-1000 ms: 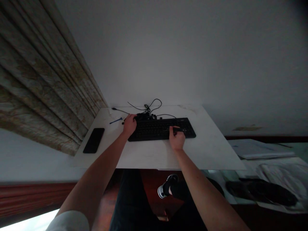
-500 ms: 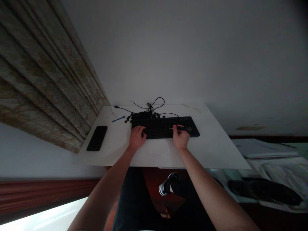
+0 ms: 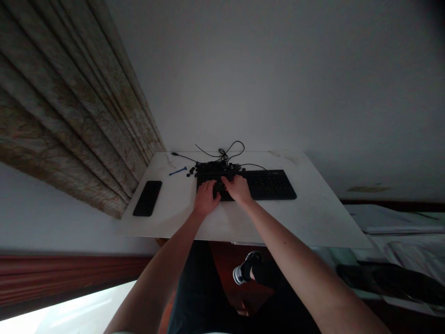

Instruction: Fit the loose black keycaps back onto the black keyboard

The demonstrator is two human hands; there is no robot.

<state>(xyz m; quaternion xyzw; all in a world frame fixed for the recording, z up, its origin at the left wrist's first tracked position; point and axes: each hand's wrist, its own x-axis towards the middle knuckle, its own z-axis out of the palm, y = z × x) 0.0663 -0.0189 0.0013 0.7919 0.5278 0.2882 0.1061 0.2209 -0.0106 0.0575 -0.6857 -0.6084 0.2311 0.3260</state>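
Note:
A black keyboard (image 3: 273, 185) lies on the white table. My left hand (image 3: 206, 198) rests on the keyboard's left end, its fingers on the keys and its thumb apart from them. Close beside it, my right hand (image 3: 238, 186) is closed over the left part of the keyboard. It pinches a small tool with thin metal prongs, which looks like a wire keycap puller (image 3: 221, 184); most of it is hidden by the fingers. Behind the keyboard's left half lies a dark heap of loose keycaps (image 3: 212, 165), with a few single ones to its left.
A black cable (image 3: 232, 149) loops behind the heap toward the wall. Left of the keycaps lies a slim blue tool (image 3: 178, 171). A black phone (image 3: 148, 198) is near the table's (image 3: 174, 213) left edge. A patterned curtain (image 3: 79, 106) hangs along the left.
My right hand has moved left along the keyboard with the thin-pronged tool, coming close to my left hand. My left hand stays on the keyboard's left end. The view has shifted slightly.

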